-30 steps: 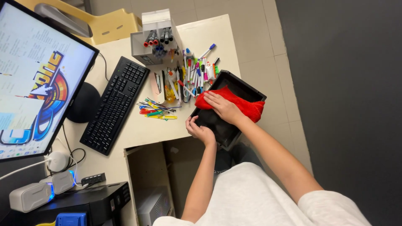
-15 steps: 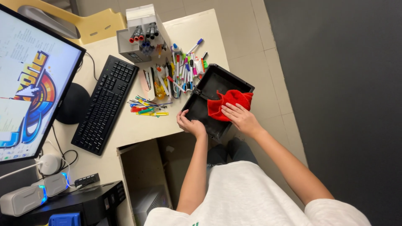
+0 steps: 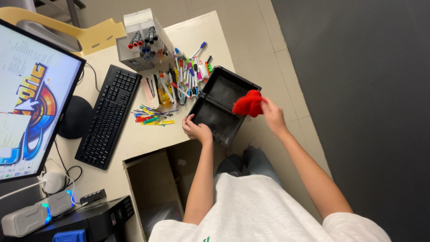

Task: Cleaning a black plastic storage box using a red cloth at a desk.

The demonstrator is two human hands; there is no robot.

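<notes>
A black two-compartment tray [image 3: 221,105] hangs over the desk's front corner. My left hand [image 3: 196,130] grips its near left edge. My right hand [image 3: 271,114] holds a bunched red cloth [image 3: 248,104] just off the tray's right rim, lifted out of the tray. Both compartments look empty. Loose pens and markers [image 3: 186,78] lie on the desk just beyond the tray, and a smaller bunch of coloured pens [image 3: 152,116] lies to the left of my left hand.
A black keyboard [image 3: 109,114] and a monitor [image 3: 27,96] stand at the left. A grey organiser box with markers [image 3: 141,40] sits at the back. A yellow chair [image 3: 80,33], speakers [image 3: 31,217] and a tiled floor [image 3: 264,40] surround the cream desk [image 3: 134,143].
My right hand has drawn the red cloth across the inside of the tray and lifted it out past the right rim. My left hand kept hold of the tray.
</notes>
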